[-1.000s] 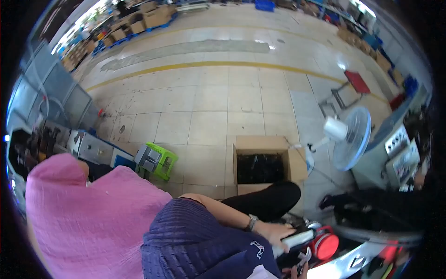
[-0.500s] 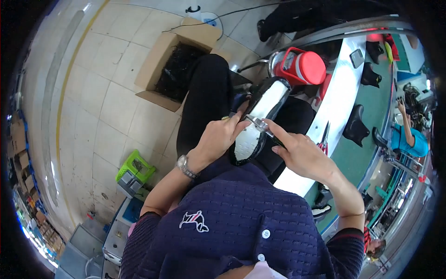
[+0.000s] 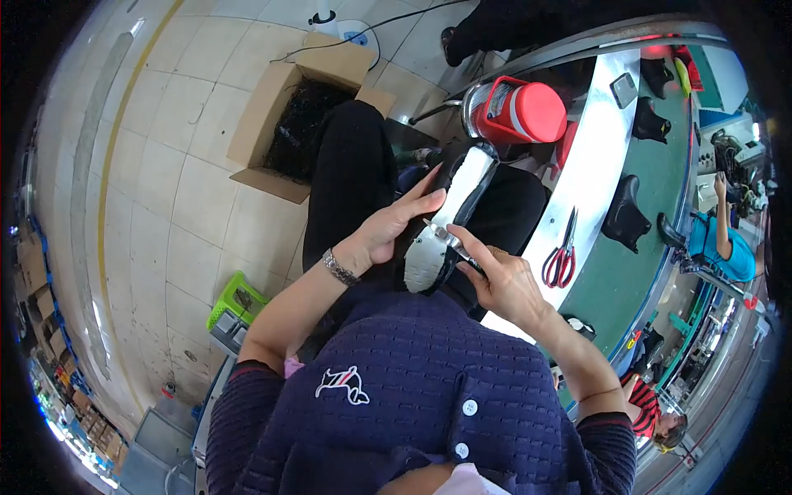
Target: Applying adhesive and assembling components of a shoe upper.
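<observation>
A black shoe upper with a white underside [image 3: 469,180] rests sole-up across my lap, its surface dotted with small marks at the near end. My left hand [image 3: 386,231] grips it from the left side, thumb along the edge of the white underside and the other fingers hidden behind. In my right hand [image 3: 507,285] is a small metal hand tool [image 3: 445,234], whose exact kind I cannot make out. Its tip lies over the white underside near the middle, a little below my left thumb. My right index finger stretches along the tool.
An open cardboard box [image 3: 247,147] of black material stands at left. Red-handled scissors [image 3: 563,256] lie on the bench's pale edge. Black boot uppers [image 3: 627,216] stand on its green top. Beyond the shoe is a red-lidded jug [image 3: 538,114]. A green stool [image 3: 235,299] is lower left. Other people are around.
My left thumb has moved away from the tool, farther up the shoe. The right hand and tool have shifted slightly toward me. The scissors show fully now.
</observation>
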`<state>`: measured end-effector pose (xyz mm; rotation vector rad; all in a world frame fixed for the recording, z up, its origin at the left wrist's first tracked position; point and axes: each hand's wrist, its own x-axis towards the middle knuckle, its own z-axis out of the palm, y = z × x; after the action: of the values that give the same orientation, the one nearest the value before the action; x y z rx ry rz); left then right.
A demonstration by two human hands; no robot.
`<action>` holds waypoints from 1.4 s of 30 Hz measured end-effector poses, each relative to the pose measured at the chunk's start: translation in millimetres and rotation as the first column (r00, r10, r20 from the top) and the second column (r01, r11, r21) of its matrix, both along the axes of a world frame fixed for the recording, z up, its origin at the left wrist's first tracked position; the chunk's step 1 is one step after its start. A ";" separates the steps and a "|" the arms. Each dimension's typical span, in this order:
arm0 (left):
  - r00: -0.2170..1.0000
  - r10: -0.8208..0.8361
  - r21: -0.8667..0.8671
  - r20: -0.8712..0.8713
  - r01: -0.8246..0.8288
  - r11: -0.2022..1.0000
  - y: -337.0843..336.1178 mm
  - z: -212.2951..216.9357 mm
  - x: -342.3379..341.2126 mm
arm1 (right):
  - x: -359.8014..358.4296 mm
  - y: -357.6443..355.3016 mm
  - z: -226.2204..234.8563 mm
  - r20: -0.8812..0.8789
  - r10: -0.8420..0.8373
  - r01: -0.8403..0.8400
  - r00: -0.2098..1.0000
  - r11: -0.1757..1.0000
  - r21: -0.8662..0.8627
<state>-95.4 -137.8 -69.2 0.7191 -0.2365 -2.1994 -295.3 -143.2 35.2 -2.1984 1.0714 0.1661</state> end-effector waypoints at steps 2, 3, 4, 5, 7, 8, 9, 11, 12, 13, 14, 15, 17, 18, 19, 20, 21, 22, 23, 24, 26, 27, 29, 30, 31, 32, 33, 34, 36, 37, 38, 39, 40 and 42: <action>0.997 -0.018 -0.012 0.070 0.019 1.000 -3.6 9.8 -2.3 | -3.2 1.2 3.4 0.061 -0.025 0.024 0.998 1.000 0.004; 0.989 -0.028 -0.018 0.145 0.031 0.999 -4.0 13.7 -3.5 | -4.3 0.9 5.2 0.127 -0.042 0.041 0.991 0.999 0.013; 0.989 -0.020 -0.022 0.144 0.023 0.999 -2.2 12.8 -4.4 | -0.8 -12.2 21.9 0.064 -0.029 0.021 0.998 0.992 0.124; 0.978 -0.015 -0.063 0.208 0.029 0.998 -0.8 11.3 -3.2 | 7.8 -29.3 45.6 -0.081 0.069 -0.059 0.994 0.990 0.130; 0.954 -0.031 -0.088 0.299 0.060 0.994 -1.0 16.6 -1.6 | 16.9 -45.6 78.2 -0.169 0.133 -0.128 0.976 0.991 0.039; 0.955 -0.020 -0.095 0.294 0.050 0.994 -1.0 18.1 -1.5 | 12.5 -48.9 72.9 0.086 0.098 -0.085 0.991 0.985 -0.149; 0.962 -0.021 -0.107 0.274 0.053 0.993 -1.0 19.0 -2.0 | 14.4 -52.6 62.8 0.165 0.034 0.003 0.986 0.975 -0.222; 0.968 -0.036 -0.135 0.246 0.071 0.988 -1.6 20.3 -2.7 | 8.9 -65.6 31.8 0.056 0.075 -0.050 0.996 0.928 -0.368; 0.970 -0.041 -0.149 0.240 0.079 0.986 -4.1 19.3 -4.6 | -1.3 -75.7 12.5 -0.148 0.160 -0.208 0.976 0.885 -0.417; 0.966 -0.038 -0.154 0.255 0.080 0.985 -6.2 17.0 -2.2 | 8.1 -84.4 7.6 -0.213 0.072 -0.128 0.974 0.956 -0.263; 0.963 -0.037 -0.158 0.268 0.082 0.984 -8.6 15.4 0.4 | 8.4 -87.5 15.2 -0.211 0.086 -0.142 0.974 0.952 -0.270; 0.963 -0.023 -0.163 0.270 0.069 0.984 -11.4 14.4 3.7 | 6.2 -88.0 30.1 -0.207 0.157 -0.215 0.966 0.931 -0.296; 0.946 -0.110 -0.093 0.305 0.144 0.985 -7.5 19.3 5.5 | 7.7 -77.5 38.6 0.106 0.219 -0.166 0.970 0.914 -0.370; 0.947 -0.108 -0.089 0.302 0.141 0.986 -5.3 19.6 5.7 | 7.8 -73.0 29.6 0.103 0.221 -0.170 0.970 0.915 -0.367; 0.951 -0.116 -0.080 0.287 0.144 0.986 -3.8 22.3 5.3 | 5.5 -65.5 20.6 0.072 0.169 -0.135 0.983 0.930 -0.342; 0.954 -0.119 -0.071 0.275 0.144 0.987 -6.1 22.4 5.8 | 2.0 -63.7 7.6 0.043 0.121 -0.101 0.992 0.941 -0.322; 0.958 -0.128 -0.097 0.258 0.157 0.983 -8.9 20.9 5.7 | -5.1 -68.9 -7.7 -0.103 0.089 -0.111 0.991 0.964 -0.239; 0.957 -0.132 -0.090 0.257 0.159 0.983 -6.1 21.1 8.0 | -0.5 -66.3 0.7 -0.101 0.087 -0.109 0.991 0.966 -0.233; 0.950 -0.135 -0.099 0.281 0.168 0.981 -7.4 22.0 9.4 | 6.3 -70.3 17.4 -0.121 0.150 -0.178 0.981 0.945 -0.274; 0.943 -0.138 -0.106 0.303 0.177 0.978 -8.7 21.3 10.6 | 10.4 -72.1 26.2 -0.144 0.211 -0.246 0.967 0.917 -0.313; 0.951 -0.147 -0.130 0.273 0.188 0.974 -9.2 12.8 9.1 | 8.1 -59.2 19.7 0.090 0.152 -0.108 0.984 0.922 -0.373; 0.957 -0.169 -0.138 0.235 0.204 0.969 -9.3 7.8 9.0 | 0.4 -54.2 2.9 0.070 0.132 -0.099 0.989 0.929 -0.357; 0.961 -0.193 -0.134 0.196 0.222 0.966 -10.6 11.2 12.2 | 5.3 -51.6 3.5 0.052 0.111 -0.087 0.992 0.937 -0.337; 0.961 -0.198 -0.133 0.195 0.225 0.965 -11.3 15.2 14.4 | 5.1 -53.4 13.5 -0.019 0.127 -0.127 0.992 0.949 -0.290; 0.956 -0.201 -0.119 0.211 0.230 0.966 -10.7 20.5 17.2 | 10.8 -54.9 27.2 -0.087 0.152 -0.168 0.985 0.957 -0.237; 0.952 -0.206 -0.104 0.227 0.234 0.967 -9.3 22.2 18.8 | 13.8 -54.6 32.7 -0.154 0.180 -0.207 0.972 0.962 -0.180; 0.953 -0.205 -0.099 0.225 0.231 0.968 -7.8 20.4 19.7 | 13.7 -48.7 25.4 -0.154 0.183 -0.209 0.971 0.962 -0.175; 0.951 -0.205 -0.131 0.230 0.240 0.962 -8.5 19.8 20.1 | 12.5 -39.2 15.9 0.029 0.067 -0.061 0.997 0.981 -0.184; 0.950 -0.210 -0.164 0.232 0.251 0.954 -9.3 17.9 19.0 | 11.3 -35.8 11.4 0.208 -0.055 0.091 0.977 0.981 -0.169; 0.956 -0.195 -0.187 0.218 0.237 0.953 -8.9 14.3 19.1 | 13.8 -42.0 11.1 -0.002 0.017 -0.017 1.000 0.989 -0.144; 0.962 -0.181 -0.210 0.203 0.223 0.952 -8.7 11.9 19.9 | 18.0 -46.2 14.1 -0.209 0.096 -0.119 0.973 0.988 -0.098; 0.962 -0.180 -0.208 0.203 0.222 0.953 -8.7 10.7 21.7 | 19.3 -43.9 26.8 -0.214 0.151 -0.187 0.965 0.969 -0.162; 0.956 -0.181 -0.214 0.231 0.231 0.949 -7.0 9.1 21.3 | 21.3 -38.5 31.9 -0.217 0.152 -0.189 0.964 0.969 -0.158; 0.950 -0.182 -0.216 0.253 0.238 0.947 -2.2 6.4 21.0 | 27.2 -28.6 35.0 0.096 0.041 -0.020 0.995 0.977 -0.213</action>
<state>-74.4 -140.0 -62.8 0.8406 -0.7209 -2.2315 -268.1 -171.8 70.3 -2.3866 1.0408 -0.0476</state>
